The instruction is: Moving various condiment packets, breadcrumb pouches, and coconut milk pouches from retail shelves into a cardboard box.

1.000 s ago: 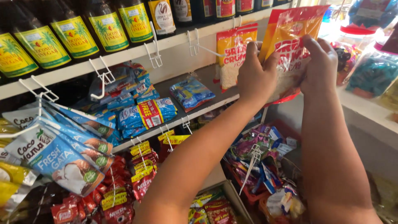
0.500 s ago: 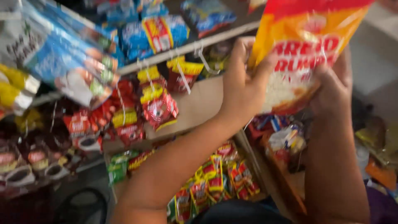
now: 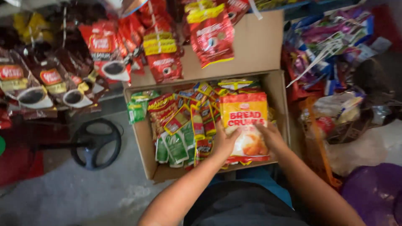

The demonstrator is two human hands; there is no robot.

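Gripping the breadcrumb packet (image 3: 245,125) (seemingly over the box (image 3: 144,138)), both hands (image 3: 226,142) flank it.

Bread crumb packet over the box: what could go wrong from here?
The cardboard box is crammed with sachets, so the bread crumb packet, held by the left hand and right hand, may slide off the pile. The hanging red packs above could be knocked loose.
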